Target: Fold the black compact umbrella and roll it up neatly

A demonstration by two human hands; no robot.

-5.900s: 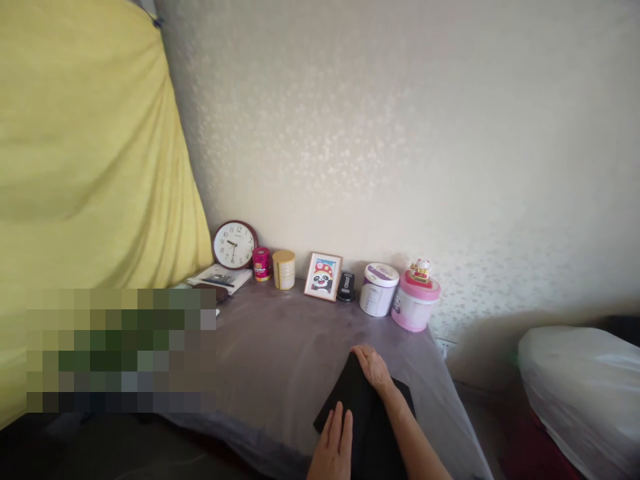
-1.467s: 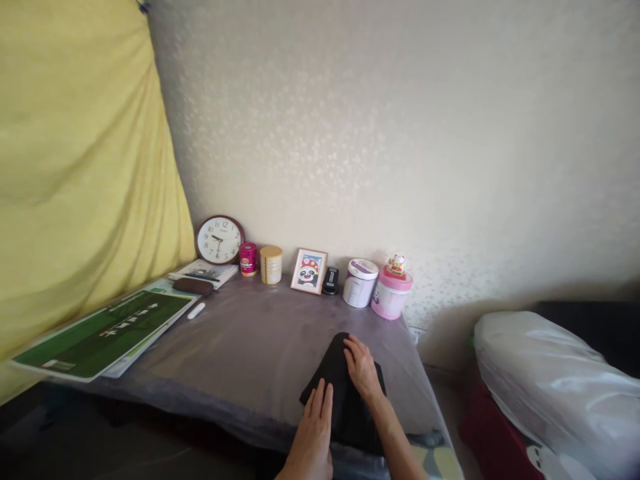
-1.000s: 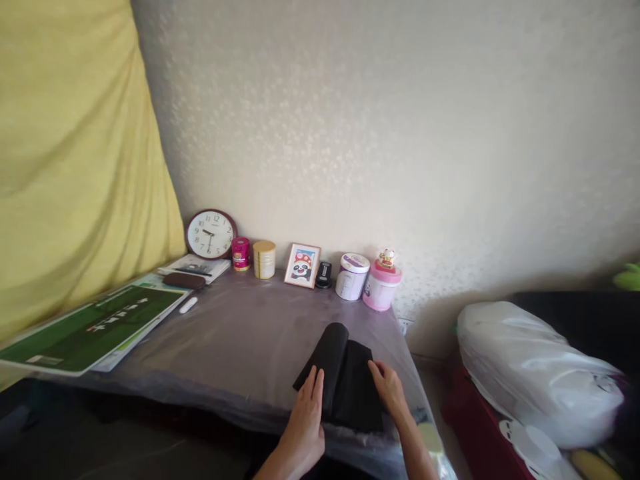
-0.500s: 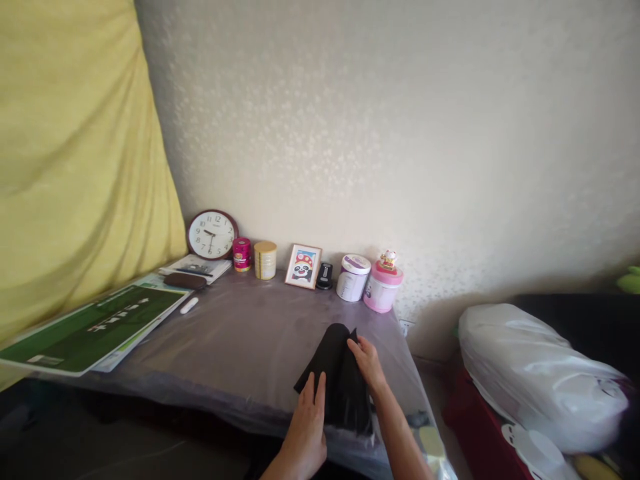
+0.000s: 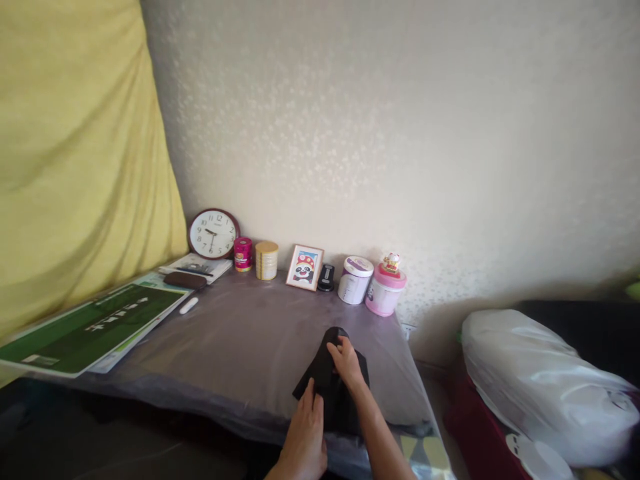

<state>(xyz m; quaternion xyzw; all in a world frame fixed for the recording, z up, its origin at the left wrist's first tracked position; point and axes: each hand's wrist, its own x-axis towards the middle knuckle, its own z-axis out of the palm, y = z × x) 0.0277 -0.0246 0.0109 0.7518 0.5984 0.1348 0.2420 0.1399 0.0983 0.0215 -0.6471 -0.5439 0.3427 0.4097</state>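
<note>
A piece of black cloth [image 5: 320, 375], loosely folded, lies near the front edge of the table [image 5: 240, 333], at its right half. My left hand [image 5: 305, 430] rests on the cloth's near left part, its fingers stretched out and its thumb not clearly visible. Farther up, my right hand [image 5: 347, 363] has its fingers bent and closed on the cloth near its far end. My right forearm crosses over and hides some of the cloth's right side.
Along the wall stand a clock [image 5: 214, 233], a pink can [image 5: 243, 255], a yellow-lidded can [image 5: 267, 261], a panda picture frame [image 5: 304, 267], a black stapler-like object [image 5: 326, 277] and two tubs [image 5: 355, 281], one with a cat figurine [image 5: 391, 263]. Green board [image 5: 100, 327] left; white bag [image 5: 540, 387] right.
My right hand has moved left from the cloth's right edge onto its middle, and the cloth's right side now lies differently. My left hand has stayed nearly in place.
</note>
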